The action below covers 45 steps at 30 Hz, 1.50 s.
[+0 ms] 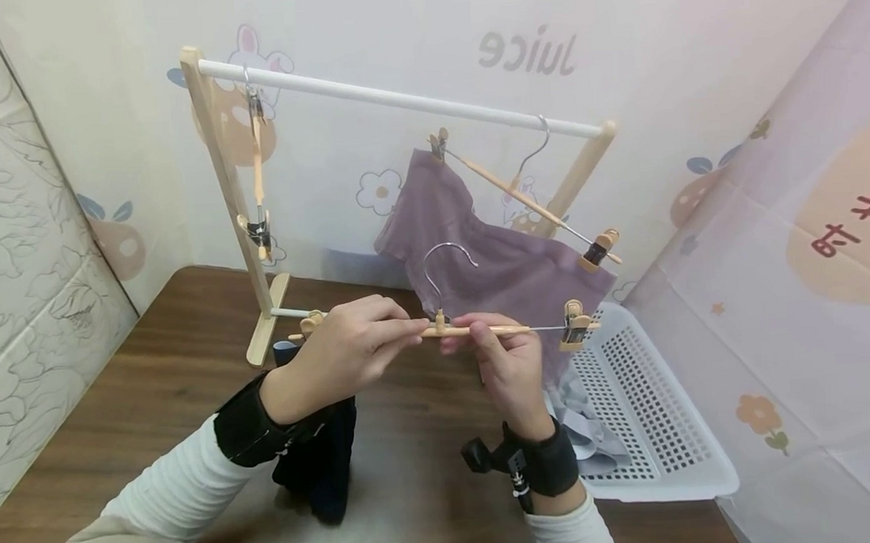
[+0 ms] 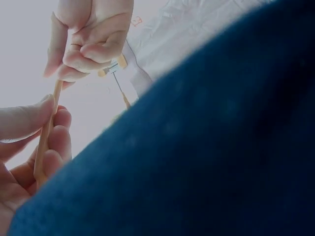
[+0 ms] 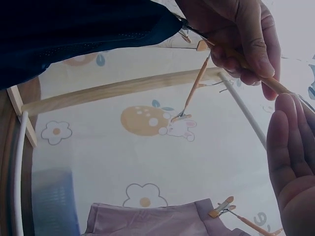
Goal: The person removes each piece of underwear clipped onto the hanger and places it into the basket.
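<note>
- Hanger (image 1: pixel 481 329) held level above table (image 1: pixel 155 373), in front of rack (image 1: pixel 398 99); hook up, clips at both ends.
- Dark cloth (image 1: pixel 327 462) hanging below left end, seemingly caught at left clip (image 1: pixel 307 322); clip mostly hidden behind left hand, so grip on cloth not confirmed.
- Right clip (image 1: pixel 574 324) bare, nothing in it.
- Step judged: clipping dark cloth onto hanger, one side in progress, other side not yet done.
- Next move likely calls for pulling cloth's free edge along bar to right clip, squeezing that clip open, then lifting hook onto rail.
- Left hand (image 1: pixel 347 348): fingers curled, pinching bar from left end toward middle; clamped on hanger, also seen in left wrist view (image 2: pixel 44 142).
- Right hand (image 1: pixel 508 361): thumb and fingertips closed on bar just right of hook; in right wrist view fingers look nearly straight against bar (image 3: pixel 290 162), so light pinch only.
- Hands close together, nearly touching near hook.
- Purple skirt (image 1: pixel 478 245) already clipped on tilted second hanger (image 1: pixel 527 199) on rail, behind hands.
- Empty third hanger (image 1: pixel 258 174) hanging at rail's left end.
- White basket (image 1: pixel 668 423) right of hands, pale cloth (image 1: pixel 583 427) inside.
</note>
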Available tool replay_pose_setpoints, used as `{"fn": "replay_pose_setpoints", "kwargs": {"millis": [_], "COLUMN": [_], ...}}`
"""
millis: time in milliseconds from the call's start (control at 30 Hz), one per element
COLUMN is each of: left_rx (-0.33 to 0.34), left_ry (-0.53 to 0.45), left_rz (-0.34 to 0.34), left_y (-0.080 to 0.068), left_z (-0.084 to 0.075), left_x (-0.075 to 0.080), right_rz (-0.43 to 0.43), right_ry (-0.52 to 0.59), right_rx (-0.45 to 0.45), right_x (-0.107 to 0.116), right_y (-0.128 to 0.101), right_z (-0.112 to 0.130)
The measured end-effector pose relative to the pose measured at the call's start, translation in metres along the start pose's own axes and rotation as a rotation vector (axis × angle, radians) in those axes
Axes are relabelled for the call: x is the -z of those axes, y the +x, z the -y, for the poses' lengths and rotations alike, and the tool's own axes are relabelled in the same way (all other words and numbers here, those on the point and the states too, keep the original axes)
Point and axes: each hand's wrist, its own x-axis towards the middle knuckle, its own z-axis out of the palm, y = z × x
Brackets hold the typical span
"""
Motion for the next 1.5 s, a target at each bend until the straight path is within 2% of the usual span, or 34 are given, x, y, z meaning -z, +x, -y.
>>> {"fn": "replay_pose_setpoints", "kwargs": {"millis": [333, 633, 1067, 1500], "left_rx": [0.005, 0.023, 0.031, 0.039], "left_ry": [-0.020, -0.020, 0.006, 0.034], "left_rz": [0.018, 0.028, 0.031, 0.009], "left_y": [0.003, -0.002, -0.001, -0.001], "left_z": [0.002, 0.005, 0.004, 0.006], "left_x": [0.002, 0.008, 0.007, 0.012], "right_rz": [0.017, 0.044, 0.023, -0.038], "right_ry": [-0.018, -0.097, -0.038, -0.084], "right_rx": [-0.013, -0.026, 0.031, 0.031], "right_x": [0.001, -0.001, -0.003, 0.000], "right_y": [0.001, -0.004, -0.001, -0.001], "right_z": [0.006, 0.006, 0.003, 0.003]}}
